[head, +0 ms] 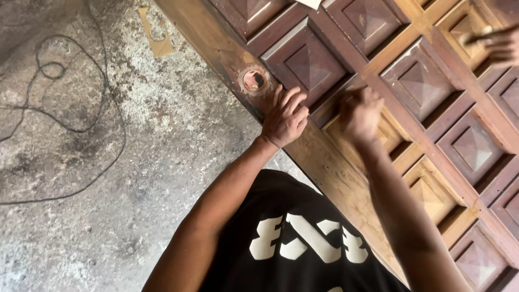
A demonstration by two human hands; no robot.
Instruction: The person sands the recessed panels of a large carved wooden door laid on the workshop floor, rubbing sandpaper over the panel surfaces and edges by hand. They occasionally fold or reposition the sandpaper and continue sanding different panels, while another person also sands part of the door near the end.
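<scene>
A large carved wooden door (330,162) with raised pyramid panels lies flat in front of me. My left hand (285,115) rests flat on its edge rail, fingers spread, just below a round lock hole (254,80). My right hand (361,112) is closed into a fist and pressed on a lighter, bare-wood panel frame; it is blurred, and what it grips is hidden. The wood near my right hand looks paler than the dark-stained panels further off.
Another person's hand (500,46) holds a thin dark tool at the top right of the door. A black cable (70,124) loops over the rough concrete floor on the left. A scrap of cardboard (157,32) lies near the door's top edge.
</scene>
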